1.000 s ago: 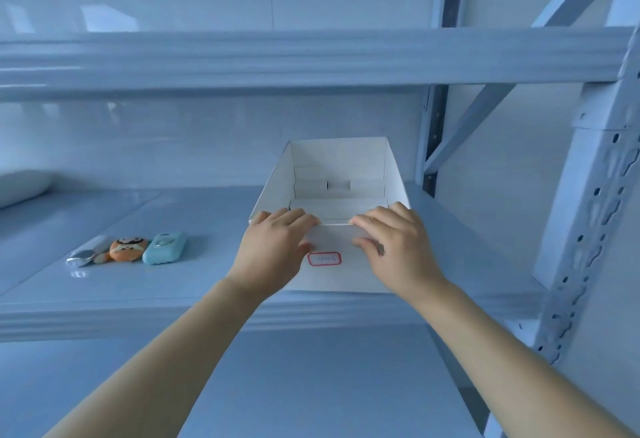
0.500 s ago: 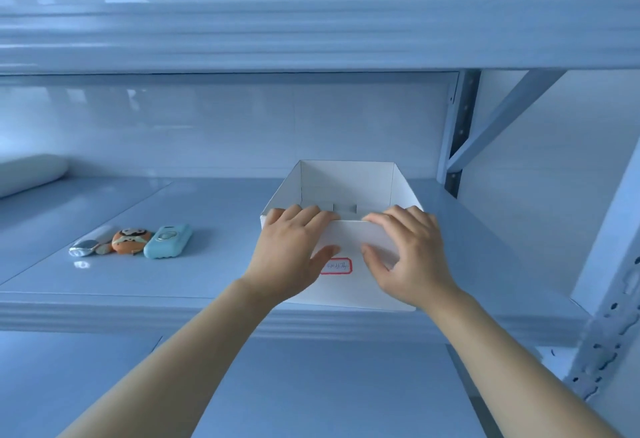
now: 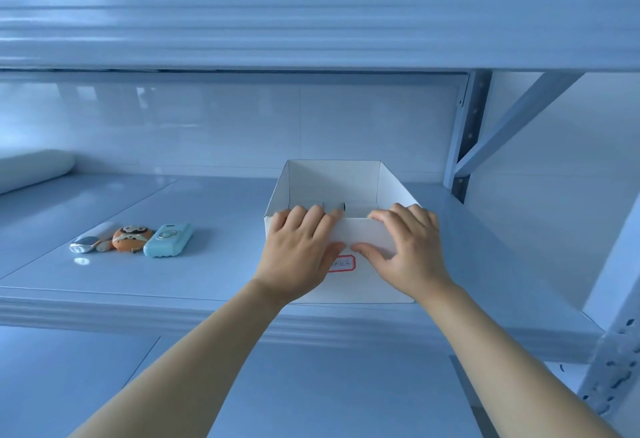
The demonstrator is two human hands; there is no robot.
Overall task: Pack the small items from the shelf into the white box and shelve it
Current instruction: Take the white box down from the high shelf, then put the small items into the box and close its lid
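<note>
An open white box (image 3: 356, 181) with a red-bordered label sits on the shelf board (image 3: 214, 264), its front wall at the shelf's front edge. My left hand (image 3: 299, 252) grips the front wall's left part, fingers hooked over the rim and thumb on the outside. My right hand (image 3: 407, 247) grips the same wall on the right in the same way. To the left on the shelf lie three small items in a row: a silver piece (image 3: 85, 243), an orange figure (image 3: 131, 237) and a light teal gadget (image 3: 168, 240). The box's floor is mostly hidden.
A white roll (image 3: 34, 169) lies at the shelf's far left. Another shelf beam (image 3: 311, 32) runs overhead. A perforated upright (image 3: 613, 351) stands at the right, with a diagonal brace (image 3: 519, 119) behind. A lower shelf shows below my forearms.
The box has slid toward the front edge of the shelf with both hands on its front wall; it now sits flatter, and the view has shifted.
</note>
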